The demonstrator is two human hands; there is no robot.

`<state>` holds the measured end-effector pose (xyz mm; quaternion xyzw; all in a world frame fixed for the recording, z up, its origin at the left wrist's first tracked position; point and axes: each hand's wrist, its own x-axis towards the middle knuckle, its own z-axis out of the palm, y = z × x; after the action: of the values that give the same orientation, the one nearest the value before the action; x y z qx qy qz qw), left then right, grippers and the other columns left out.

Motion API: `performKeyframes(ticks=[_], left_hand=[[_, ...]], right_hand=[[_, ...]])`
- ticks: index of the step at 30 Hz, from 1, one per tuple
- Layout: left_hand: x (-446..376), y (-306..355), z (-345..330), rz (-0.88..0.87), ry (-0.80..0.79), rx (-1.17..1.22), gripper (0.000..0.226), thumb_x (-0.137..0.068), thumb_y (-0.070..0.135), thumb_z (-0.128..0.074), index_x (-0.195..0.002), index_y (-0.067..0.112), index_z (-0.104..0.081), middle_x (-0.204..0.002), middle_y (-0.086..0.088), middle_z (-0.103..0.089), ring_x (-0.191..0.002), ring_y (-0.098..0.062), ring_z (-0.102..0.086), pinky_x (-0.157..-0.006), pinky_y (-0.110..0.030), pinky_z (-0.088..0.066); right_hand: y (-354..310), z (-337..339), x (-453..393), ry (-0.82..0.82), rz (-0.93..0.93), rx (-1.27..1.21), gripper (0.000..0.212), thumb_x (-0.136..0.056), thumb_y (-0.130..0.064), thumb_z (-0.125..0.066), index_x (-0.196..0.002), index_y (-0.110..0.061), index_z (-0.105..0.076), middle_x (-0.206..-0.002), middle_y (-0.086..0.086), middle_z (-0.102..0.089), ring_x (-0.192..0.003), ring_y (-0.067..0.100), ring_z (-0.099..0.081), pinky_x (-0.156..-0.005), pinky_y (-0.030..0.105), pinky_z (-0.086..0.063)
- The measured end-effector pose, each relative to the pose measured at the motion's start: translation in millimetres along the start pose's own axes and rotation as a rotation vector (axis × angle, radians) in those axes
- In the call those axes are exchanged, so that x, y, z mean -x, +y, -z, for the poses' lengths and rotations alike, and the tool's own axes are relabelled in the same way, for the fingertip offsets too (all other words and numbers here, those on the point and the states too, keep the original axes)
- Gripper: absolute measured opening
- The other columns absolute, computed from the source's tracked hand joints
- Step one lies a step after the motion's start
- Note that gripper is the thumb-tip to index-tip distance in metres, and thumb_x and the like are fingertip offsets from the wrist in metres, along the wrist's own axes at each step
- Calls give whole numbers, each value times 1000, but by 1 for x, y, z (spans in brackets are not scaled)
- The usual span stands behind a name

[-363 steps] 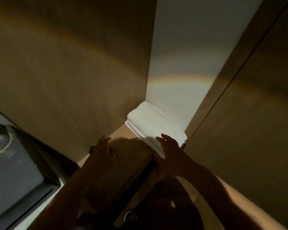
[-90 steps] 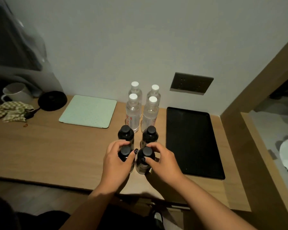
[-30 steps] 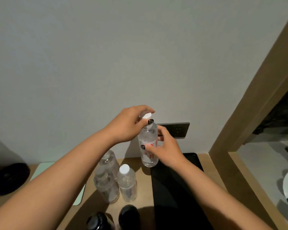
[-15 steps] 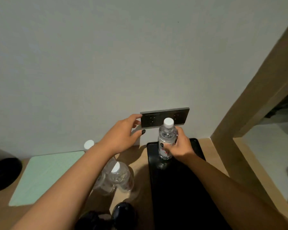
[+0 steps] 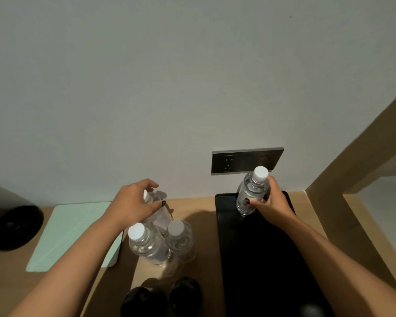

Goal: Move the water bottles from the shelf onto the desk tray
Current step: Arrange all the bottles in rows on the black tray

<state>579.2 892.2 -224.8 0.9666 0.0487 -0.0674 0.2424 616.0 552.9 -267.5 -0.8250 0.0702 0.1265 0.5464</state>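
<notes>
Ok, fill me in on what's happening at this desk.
A person is moving clear water bottles onto the black tray. The right hand grips one white-capped bottle standing upright at the tray's far end. The left hand closes over another bottle on the wooden desk. Two more clear bottles stand beside the tray, with two dark-capped bottles nearer the camera.

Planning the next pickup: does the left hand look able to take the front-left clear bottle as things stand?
Probably not yet: the left hand is already closed on the rear bottle. The front-left bottle stands uncovered just beneath its wrist.
</notes>
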Motion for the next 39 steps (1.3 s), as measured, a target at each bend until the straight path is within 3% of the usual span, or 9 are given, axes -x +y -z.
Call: performKeyframes(ticks=[8, 14, 17, 22, 25, 28, 34, 37, 39], left_hand=[[6, -16, -13, 147, 110, 378, 28, -70, 43, -80, -94, 32, -71, -92, 13, -70, -88, -9, -63, -74, -24, -44], [11, -29, -8, 227, 224, 582, 19, -69, 35, -81, -87, 32, -75, -90, 6, -74, -91, -20, -68, -82, -36, -54], [16, -24, 9, 205, 278, 682, 24, -65, 42, -82, -87, 36, -75, -89, 6, -74, -90, -21, -69, -77, -49, -58], [23, 12, 55, 53, 355, 774, 23, -78, 23, -77, -101, 24, -73, -93, -1, -69, -90, -24, -64, -80, -50, -58], [37, 40, 85, -96, 322, 858, 24, -81, 15, -73, -104, 22, -70, -103, -8, -66, -88, -18, -61, -71, -37, -61], [54, 67, 109, -213, 285, 936, 26, -77, 23, -71, -102, 26, -70, -111, -9, -68, -90, -14, -64, -61, -24, -56], [75, 101, 123, -390, 138, 1107, 37, -72, 33, -78, -106, 20, -70, -107, -5, -74, -104, -23, -68, -65, -31, -57], [77, 115, 114, -497, 56, 1409, 50, -53, 37, -90, -96, 18, -72, -106, -11, -74, -105, -33, -67, -80, -40, -57], [78, 131, 104, -539, -2, 1626, 61, -48, 34, -92, -99, 12, -68, -106, -15, -73, -102, -32, -68, -84, -39, -56]], right_hand=[[-4, 4, 8, 9, -8, 92, 75, -78, 1, -72, -141, -13, -34, -127, -3, -48, -116, 11, -42, -97, 24, -30], [-8, 15, 11, 19, -149, 132, 88, -71, -6, -80, -144, -14, -31, -147, 10, -41, -132, 28, -43, -109, 41, -34], [-15, 22, 21, 91, -174, 105, 89, -77, -11, -76, -149, -14, -23, -151, 13, -35, -135, 31, -39, -110, 43, -34], [-37, 30, 45, 235, -227, -41, 76, -83, -14, -70, -146, -12, -28, -148, 16, -37, -133, 34, -40, -109, 47, -37], [-60, 28, 62, 364, -90, 35, 70, -83, -15, -69, -143, -13, -32, -148, 13, -36, -133, 30, -40, -110, 44, -35], [-95, 17, 85, 403, 199, 84, 63, -84, -16, -68, -139, -18, -37, -145, 5, -37, -129, 20, -42, -106, 34, -35], [-147, -2, 139, 158, 671, 326, 71, -79, -31, -72, -139, -30, -35, -132, -17, -35, -122, -3, -33, -101, 13, -30], [-150, -1, 151, 85, 730, 462, 74, -72, -48, -73, -135, -35, -37, -126, -20, -47, -114, 1, -46, -95, 29, -47], [-145, -6, 157, 90, 729, 440, 72, -69, -54, -73, -130, -38, -39, -119, -21, -52, -105, 1, -53, -85, 29, -54]])
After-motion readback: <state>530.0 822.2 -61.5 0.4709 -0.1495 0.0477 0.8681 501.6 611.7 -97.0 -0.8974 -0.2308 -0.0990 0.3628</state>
